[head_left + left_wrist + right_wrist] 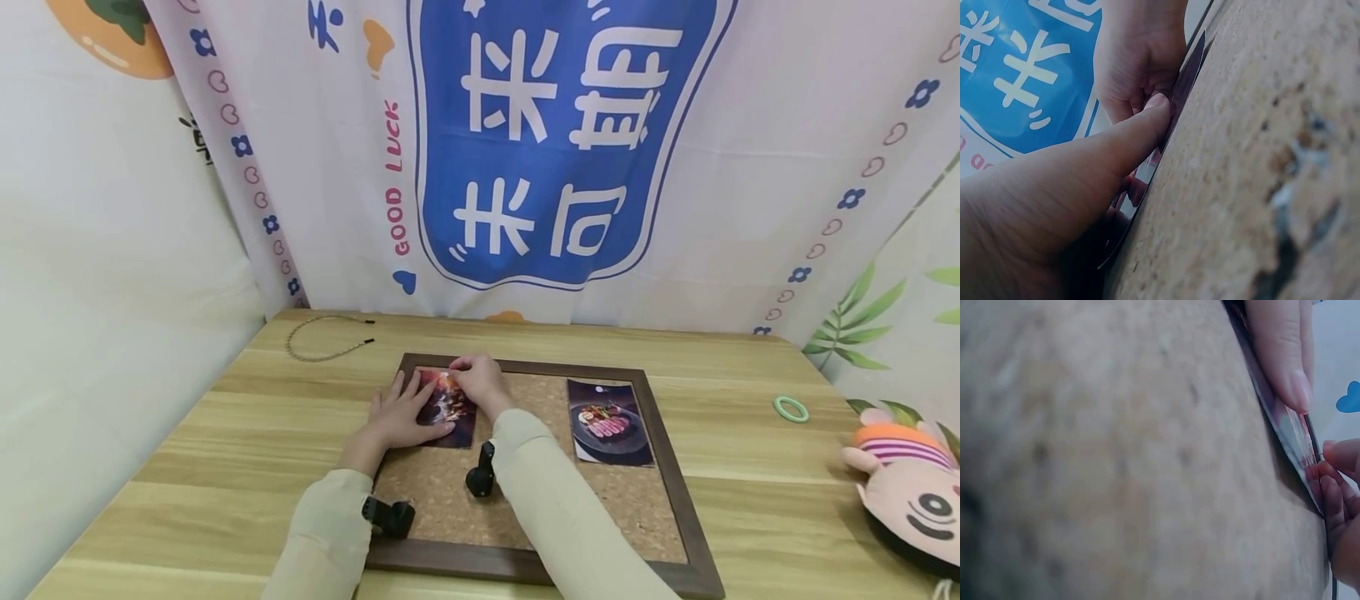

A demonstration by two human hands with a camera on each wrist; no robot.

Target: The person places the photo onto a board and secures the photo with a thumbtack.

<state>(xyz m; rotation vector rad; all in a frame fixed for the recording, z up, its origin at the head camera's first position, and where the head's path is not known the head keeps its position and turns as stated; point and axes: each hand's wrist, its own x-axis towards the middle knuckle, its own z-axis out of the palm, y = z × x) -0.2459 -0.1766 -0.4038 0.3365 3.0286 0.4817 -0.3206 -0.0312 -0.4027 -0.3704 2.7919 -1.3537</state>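
A cork board [525,517] in a dark wooden frame lies on the table. On its upper left part is a dark, reddish picture card [459,429]. My left hand [401,417] rests on the card's left side with fingers spread, its thumb on the lower part. At the card's top edge, my right hand [482,383] has its fingertips together. In the right wrist view that hand [1344,525] pinches what looks like a thin pin [1320,454], mostly hidden by the fingers. The card's edge stands slightly off the cork there.
Another card [611,425], showing a plate of food, lies at the board's upper right. A thin chain-like band [322,358] is at the table's back left. To the right are a green ring [791,408] and a plush toy [911,492]. A printed curtain [360,167] hangs behind.
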